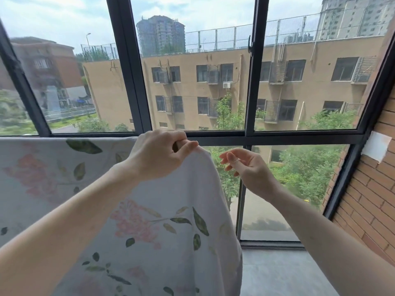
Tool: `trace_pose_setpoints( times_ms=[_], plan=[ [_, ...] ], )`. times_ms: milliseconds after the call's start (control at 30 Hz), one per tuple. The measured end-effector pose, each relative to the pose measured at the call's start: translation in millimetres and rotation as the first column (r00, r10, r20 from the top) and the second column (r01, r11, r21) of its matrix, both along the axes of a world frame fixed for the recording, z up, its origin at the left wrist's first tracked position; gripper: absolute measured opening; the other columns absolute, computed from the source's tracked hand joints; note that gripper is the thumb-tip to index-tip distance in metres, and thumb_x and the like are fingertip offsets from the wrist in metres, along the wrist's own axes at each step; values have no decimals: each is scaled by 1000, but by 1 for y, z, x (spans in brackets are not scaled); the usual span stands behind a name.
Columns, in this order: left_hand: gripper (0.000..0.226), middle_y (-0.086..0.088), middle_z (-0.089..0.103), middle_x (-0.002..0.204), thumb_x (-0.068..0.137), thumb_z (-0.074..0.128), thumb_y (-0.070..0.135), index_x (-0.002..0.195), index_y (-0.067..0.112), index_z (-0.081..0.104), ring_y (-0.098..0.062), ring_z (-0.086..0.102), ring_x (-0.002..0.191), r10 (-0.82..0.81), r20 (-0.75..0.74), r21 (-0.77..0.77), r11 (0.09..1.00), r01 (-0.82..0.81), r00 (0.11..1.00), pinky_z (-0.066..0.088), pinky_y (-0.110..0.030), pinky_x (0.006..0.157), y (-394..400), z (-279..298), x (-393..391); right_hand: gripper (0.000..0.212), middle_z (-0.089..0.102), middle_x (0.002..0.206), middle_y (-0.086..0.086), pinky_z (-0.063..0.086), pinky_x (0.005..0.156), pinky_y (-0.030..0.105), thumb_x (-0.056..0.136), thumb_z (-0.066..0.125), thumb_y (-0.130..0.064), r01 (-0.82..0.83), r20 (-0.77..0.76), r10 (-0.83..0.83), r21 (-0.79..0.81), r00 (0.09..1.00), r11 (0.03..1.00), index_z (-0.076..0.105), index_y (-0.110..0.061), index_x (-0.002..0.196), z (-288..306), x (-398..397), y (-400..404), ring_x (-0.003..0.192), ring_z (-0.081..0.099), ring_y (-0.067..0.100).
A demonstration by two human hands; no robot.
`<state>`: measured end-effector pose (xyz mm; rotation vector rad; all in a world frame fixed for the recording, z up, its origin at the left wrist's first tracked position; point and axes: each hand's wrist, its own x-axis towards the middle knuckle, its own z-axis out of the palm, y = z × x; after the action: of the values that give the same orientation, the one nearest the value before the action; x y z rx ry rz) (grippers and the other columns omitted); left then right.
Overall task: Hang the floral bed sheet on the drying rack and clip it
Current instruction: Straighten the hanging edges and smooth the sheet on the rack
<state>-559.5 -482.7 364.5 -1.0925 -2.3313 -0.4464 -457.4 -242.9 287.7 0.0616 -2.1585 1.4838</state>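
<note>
The floral bed sheet [171, 227], white with pink blossoms and green leaves, hangs across the left and middle of the view, its top edge level with the window's crossbar. My left hand [159, 155] pinches the sheet's top right corner between thumb and fingers. My right hand [245, 165] hovers just right of that corner, fingers loosely curled and apart, holding nothing that I can see. The drying rack is hidden under the sheet. No clip is visible.
A large window with dark frames [251, 86] stands directly behind the sheet. A brick wall [372, 189] closes in on the right, with a white patch [377, 147] stuck on it. Grey floor [277, 272] shows at lower right.
</note>
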Motion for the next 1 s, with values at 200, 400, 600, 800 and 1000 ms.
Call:
trace_pose_setpoints(
  times_ms=[200,400,600,800,1000],
  plan=[
    [40,6,59,125,102,48,48,133,27,61,-23,54,119,-24,-192,138,989,51,981,33,-39,111,-16,-36,7,39,76,99,-5,61,75,50,100,50,-61,-38,119,24,117,993,992,72,-30,110,-62,5,-40,90,74,17],
    [68,-6,34,163,96,59,35,157,18,37,-29,24,154,131,-159,188,977,-100,979,18,-53,125,-73,-66,2,34,46,59,-8,33,48,27,106,49,-39,181,-110,-183,-32,977,983,57,-17,81,-89,5,-65,52,40,11],
    [71,-1,27,167,91,65,35,155,21,39,-27,23,155,73,61,139,987,-81,995,25,-51,123,-110,-133,31,49,46,58,-9,28,52,28,102,46,-53,397,30,-395,-69,918,915,48,-16,70,-170,24,-81,54,38,7],
    [62,18,20,164,95,60,44,152,37,36,-9,16,152,-40,452,-65,995,77,891,25,-36,123,-140,-231,79,37,68,118,-12,51,85,36,105,55,-35,606,392,-519,-136,759,784,55,-24,141,-254,75,-99,110,66,17],
    [55,17,27,160,95,63,43,146,36,43,-10,30,146,7,672,-132,985,111,740,33,-28,117,-138,-295,116,51,55,148,3,45,107,43,103,56,-33,673,778,-370,-90,508,734,47,-20,151,-347,127,-111,127,56,24]
  ],
)
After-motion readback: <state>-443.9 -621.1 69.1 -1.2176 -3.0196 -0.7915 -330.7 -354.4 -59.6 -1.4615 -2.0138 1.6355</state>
